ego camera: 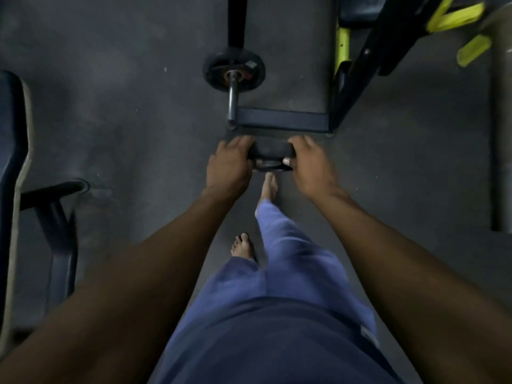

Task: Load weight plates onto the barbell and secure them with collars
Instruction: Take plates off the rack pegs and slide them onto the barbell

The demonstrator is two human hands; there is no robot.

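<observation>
A black weight plate hangs in front of me, held edge-up between both hands. My left hand grips its left rim and my right hand grips its right rim, thumb over the near face. Just beyond, the barbell's steel sleeve points toward me, its end bare. One small black plate sits on that sleeve farther up. The held plate is below and slightly right of the sleeve's tip. No collar is visible.
A dark rack frame with a black and yellow upright stands right of the sleeve. A padded bench with a black leg is at the left. My bare feet stand on the dark rubber floor.
</observation>
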